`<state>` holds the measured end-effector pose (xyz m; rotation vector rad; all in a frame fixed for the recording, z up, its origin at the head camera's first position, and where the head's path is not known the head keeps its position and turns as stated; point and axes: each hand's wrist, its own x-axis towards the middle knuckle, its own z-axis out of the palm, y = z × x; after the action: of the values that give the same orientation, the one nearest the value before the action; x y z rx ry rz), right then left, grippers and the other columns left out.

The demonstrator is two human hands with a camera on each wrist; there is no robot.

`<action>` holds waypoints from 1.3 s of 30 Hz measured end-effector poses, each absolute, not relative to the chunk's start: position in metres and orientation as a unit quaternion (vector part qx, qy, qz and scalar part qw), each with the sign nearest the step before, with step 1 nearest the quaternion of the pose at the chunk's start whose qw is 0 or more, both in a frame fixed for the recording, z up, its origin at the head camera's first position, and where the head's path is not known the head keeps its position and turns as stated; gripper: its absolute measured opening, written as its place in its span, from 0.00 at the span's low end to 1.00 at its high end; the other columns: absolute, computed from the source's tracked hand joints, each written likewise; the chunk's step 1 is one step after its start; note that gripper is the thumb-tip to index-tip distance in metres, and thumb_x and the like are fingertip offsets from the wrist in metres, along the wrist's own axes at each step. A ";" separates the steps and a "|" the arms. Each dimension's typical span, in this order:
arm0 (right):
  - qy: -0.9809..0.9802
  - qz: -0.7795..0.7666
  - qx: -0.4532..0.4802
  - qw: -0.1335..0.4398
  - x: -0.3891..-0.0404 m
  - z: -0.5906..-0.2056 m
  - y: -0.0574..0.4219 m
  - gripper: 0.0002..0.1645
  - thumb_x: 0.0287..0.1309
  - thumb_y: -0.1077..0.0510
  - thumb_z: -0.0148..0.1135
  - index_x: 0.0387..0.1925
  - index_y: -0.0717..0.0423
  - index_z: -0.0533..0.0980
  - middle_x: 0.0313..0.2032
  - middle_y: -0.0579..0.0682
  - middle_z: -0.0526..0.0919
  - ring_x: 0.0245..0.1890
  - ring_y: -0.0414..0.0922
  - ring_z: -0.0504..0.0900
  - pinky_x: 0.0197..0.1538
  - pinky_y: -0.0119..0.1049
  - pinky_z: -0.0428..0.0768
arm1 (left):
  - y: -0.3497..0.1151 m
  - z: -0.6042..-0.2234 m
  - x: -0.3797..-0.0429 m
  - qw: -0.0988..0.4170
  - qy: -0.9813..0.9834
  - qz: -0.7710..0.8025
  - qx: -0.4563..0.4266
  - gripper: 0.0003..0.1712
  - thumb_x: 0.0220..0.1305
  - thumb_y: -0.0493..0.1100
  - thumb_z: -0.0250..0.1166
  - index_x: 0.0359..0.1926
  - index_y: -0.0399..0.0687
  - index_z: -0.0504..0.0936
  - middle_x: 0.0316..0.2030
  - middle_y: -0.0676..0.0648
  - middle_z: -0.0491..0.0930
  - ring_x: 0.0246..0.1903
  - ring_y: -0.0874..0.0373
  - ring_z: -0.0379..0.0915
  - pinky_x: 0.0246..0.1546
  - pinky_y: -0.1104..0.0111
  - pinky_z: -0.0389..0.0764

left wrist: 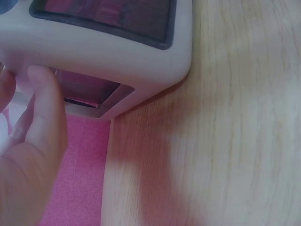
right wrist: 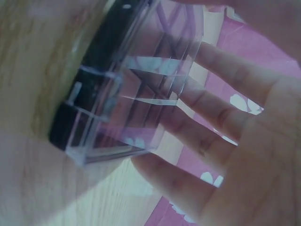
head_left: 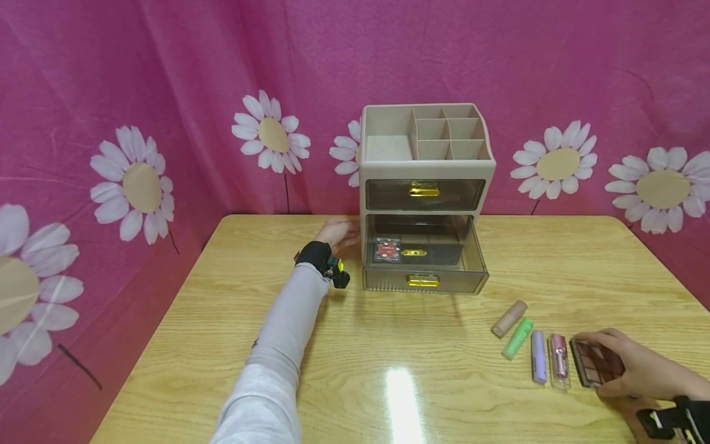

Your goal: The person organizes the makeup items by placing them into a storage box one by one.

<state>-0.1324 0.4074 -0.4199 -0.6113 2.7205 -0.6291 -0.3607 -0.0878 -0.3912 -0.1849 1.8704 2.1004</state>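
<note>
A cream desktop organizer (head_left: 427, 171) with smoky drawers stands at the back of the table, its lower drawer (head_left: 446, 282) pulled out. Inside that drawer lies a small square compact (head_left: 387, 250) with a red and white lid. My left hand (head_left: 337, 233) rests against the organizer's left side; in the left wrist view its fingers (left wrist: 44, 99) are fairly straight at the cream frame. At the right, my right hand (head_left: 632, 367) holds an eyeshadow palette (head_left: 592, 364) between thumb and fingers. The right wrist view shows the palette's clear lid (right wrist: 141, 89) and dark base, tilted close to the wood.
Left of the palette lie a pink lipstick in clear packaging (head_left: 560, 361), a lilac tube (head_left: 538, 356), a green tube (head_left: 518, 339) and a beige tube (head_left: 510, 318). The organizer's upper drawer (head_left: 383, 195) is closed. Pink flowered cloth (head_left: 199, 61) hangs behind the wooden table (head_left: 444, 370).
</note>
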 end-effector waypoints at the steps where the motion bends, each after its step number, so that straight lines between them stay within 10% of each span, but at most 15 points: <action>1: 0.944 -0.213 -0.211 0.140 -0.133 -0.419 0.408 0.47 0.34 0.52 0.75 0.56 0.63 0.64 0.47 0.67 0.65 0.41 0.18 0.56 0.34 0.24 0.71 | -0.089 -0.393 -0.361 0.161 0.652 0.738 -0.060 0.20 0.64 0.29 0.51 0.57 0.31 0.69 0.49 0.39 0.74 0.45 0.52 0.72 0.52 0.64 0.75; 9: 0.950 -0.210 -0.210 0.095 -0.143 -0.406 0.401 0.47 0.34 0.53 0.75 0.58 0.61 0.63 0.47 0.66 0.66 0.42 0.26 0.61 0.31 0.31 0.75 | -0.098 -0.469 -0.435 0.155 0.631 0.760 -0.028 0.17 0.57 0.31 0.60 0.49 0.34 0.77 0.43 0.39 0.78 0.42 0.49 0.76 0.43 0.63 0.80; 16: 0.949 -0.185 -0.256 0.028 -0.164 -0.376 0.378 0.45 0.34 0.56 0.76 0.55 0.66 0.64 0.44 0.61 0.68 0.36 0.29 0.62 0.29 0.26 0.69 | -0.090 -0.412 -0.380 0.155 0.644 0.748 -0.040 0.15 0.58 0.29 0.57 0.48 0.34 0.78 0.45 0.37 0.77 0.44 0.49 0.75 0.48 0.65 0.77; 23: 0.938 -0.186 -0.291 0.011 -0.185 -0.329 0.344 0.42 0.37 0.59 0.74 0.55 0.65 0.65 0.44 0.59 0.69 0.33 0.34 0.65 0.26 0.27 0.68 | -0.108 -0.547 -0.515 0.167 0.615 0.771 -0.026 0.20 0.55 0.31 0.62 0.51 0.37 0.77 0.45 0.38 0.78 0.43 0.48 0.77 0.45 0.60 0.79; 29: 0.929 -0.167 -0.331 -0.008 -0.204 -0.292 0.312 0.42 0.35 0.59 0.75 0.54 0.64 0.67 0.43 0.54 0.71 0.35 0.35 0.68 0.29 0.29 0.71 | -0.101 -0.481 -0.446 0.158 0.625 0.764 -0.029 0.17 0.59 0.29 0.56 0.51 0.36 0.76 0.44 0.40 0.78 0.42 0.50 0.76 0.43 0.64 0.80; 39: 0.919 -0.118 -0.376 0.032 -0.229 -0.244 0.255 0.43 0.39 0.54 0.74 0.56 0.65 0.66 0.43 0.52 0.70 0.36 0.41 0.67 0.34 0.32 0.72 | -0.100 -0.455 -0.422 0.162 0.627 0.762 -0.017 0.17 0.58 0.29 0.58 0.50 0.33 0.76 0.44 0.38 0.78 0.43 0.50 0.76 0.44 0.64 0.79</action>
<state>-0.2290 0.2548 -0.2435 -1.1567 2.8289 -0.3632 -0.4216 -0.1001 -0.4545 -0.0478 1.7902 2.1735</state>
